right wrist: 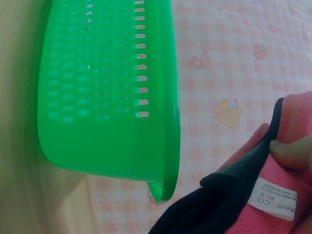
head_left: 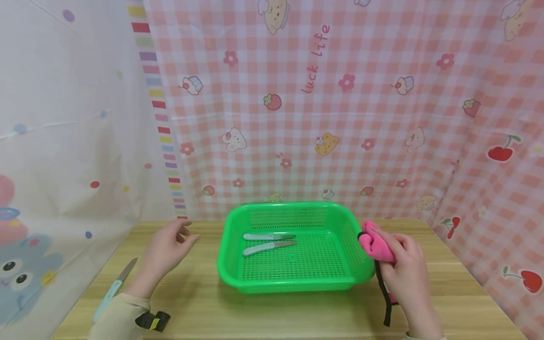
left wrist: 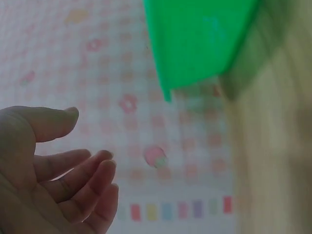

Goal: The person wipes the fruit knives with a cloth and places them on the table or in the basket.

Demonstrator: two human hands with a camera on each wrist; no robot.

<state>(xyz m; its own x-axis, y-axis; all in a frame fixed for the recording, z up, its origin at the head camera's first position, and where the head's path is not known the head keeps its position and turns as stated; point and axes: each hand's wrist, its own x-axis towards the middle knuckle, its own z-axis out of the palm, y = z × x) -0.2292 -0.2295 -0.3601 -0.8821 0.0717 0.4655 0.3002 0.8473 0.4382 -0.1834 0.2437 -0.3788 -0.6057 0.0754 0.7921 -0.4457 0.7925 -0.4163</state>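
My right hand (head_left: 405,271) pinches a folded pink cloth (head_left: 376,243) with black edging, held just off the right end of a green plastic basket (head_left: 293,285). In the right wrist view the thumb presses on the cloth (right wrist: 297,113), and a white label (right wrist: 273,199) shows on it. Nothing is in my left hand (head_left: 165,248), which hovers left of the basket with loosely bent fingers. Two paring knives with pale handles, an upper one (head_left: 258,237) and a lower one (head_left: 259,248), lie inside the basket, blades pointing right.
A third knife (head_left: 111,293) with a pale blue handle lies on the wooden table (head_left: 195,307) at the left, beside my left forearm. A black strap device (head_left: 153,321) is on that wrist. Behind the table hangs a pink checked curtain (head_left: 297,127).
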